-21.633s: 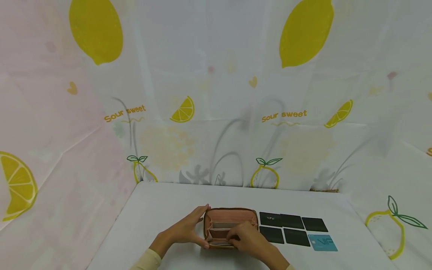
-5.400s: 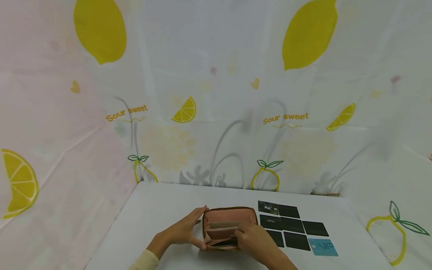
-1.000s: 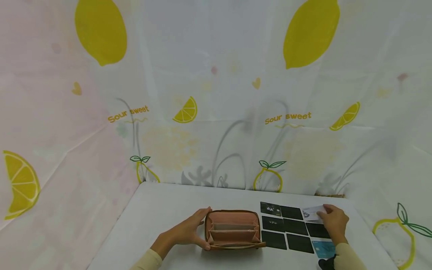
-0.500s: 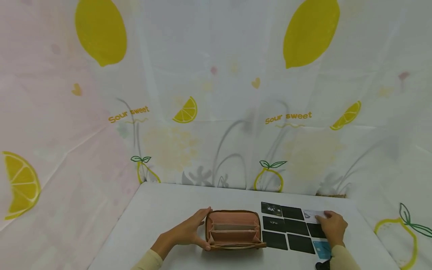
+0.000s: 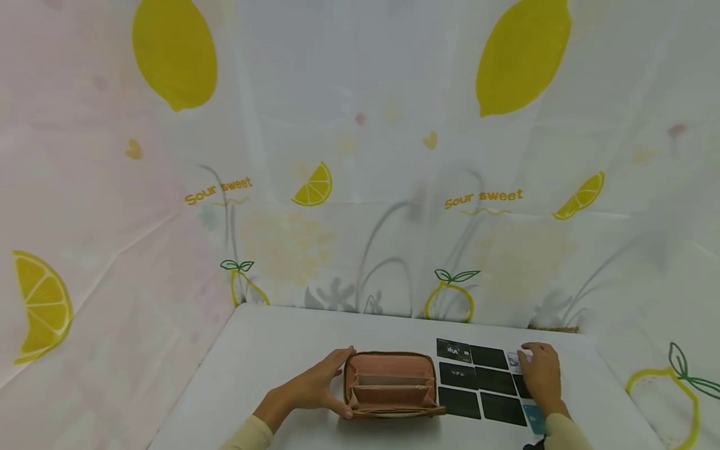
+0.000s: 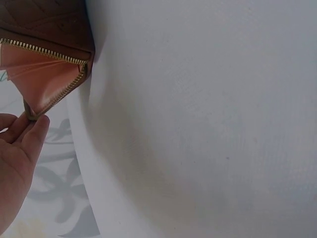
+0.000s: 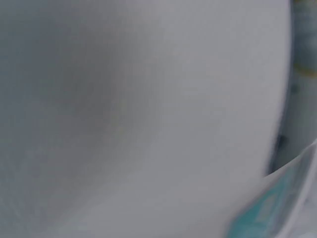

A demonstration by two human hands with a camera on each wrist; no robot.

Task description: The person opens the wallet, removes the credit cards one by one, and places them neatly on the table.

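An unzipped brown wallet [image 5: 394, 395] with a pink lining stands on the table, its pockets facing up. My left hand [image 5: 315, 387] holds its left side, thumb at the front corner and fingers at the back. In the left wrist view, the fingers [image 6: 35, 136] pinch the wallet's zipped edge. My right hand [image 5: 542, 375] is over a white card [image 5: 512, 361] at the back right of the card rows, covering part of it; its fingers are loosely bent. Its exact contact with that card is hidden.
Several black cards [image 5: 495, 381] lie in rows right of the wallet, one printed "Vip" [image 5: 453, 350]. A blue card [image 5: 534, 419] lies under the right forearm, partly hidden. A lemon-print curtain [image 5: 360, 156] surrounds the white table [image 5: 270, 331]. The right wrist view is blurred.
Earlier, my right hand was in the wallet; later it laid the white card in the back row. Since half a second ago it has shifted left over that card. My left hand stays put.
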